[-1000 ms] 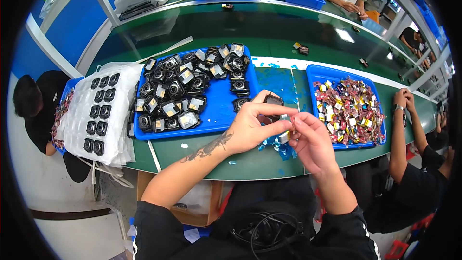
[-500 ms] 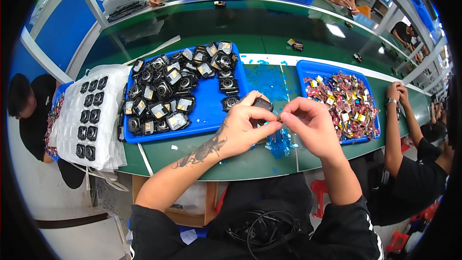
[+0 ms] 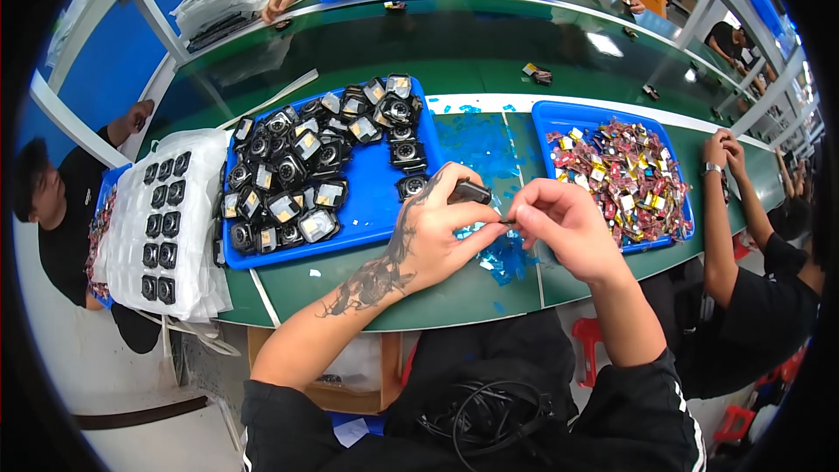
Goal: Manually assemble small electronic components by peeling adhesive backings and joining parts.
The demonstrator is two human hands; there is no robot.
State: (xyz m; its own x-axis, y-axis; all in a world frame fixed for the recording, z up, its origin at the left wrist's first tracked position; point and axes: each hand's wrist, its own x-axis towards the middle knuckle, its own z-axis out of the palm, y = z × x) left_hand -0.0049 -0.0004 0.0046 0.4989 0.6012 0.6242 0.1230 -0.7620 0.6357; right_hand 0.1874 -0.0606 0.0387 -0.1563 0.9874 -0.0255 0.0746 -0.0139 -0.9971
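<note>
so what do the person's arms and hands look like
The left hand and right hand are bare, with no gloves or watch showing. A dark tattoo covers part of the left forearm. The short sleeves are black and white-striped.

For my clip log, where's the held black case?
The black case is in the left hand, just right of centre in the head view, near the blue scraps.

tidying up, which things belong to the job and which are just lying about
Likely job things:
black case in left hand
left tray of black cases
right tray of small parts

Likely lying about:
blue scraps
white strap
cardboard box
</note>
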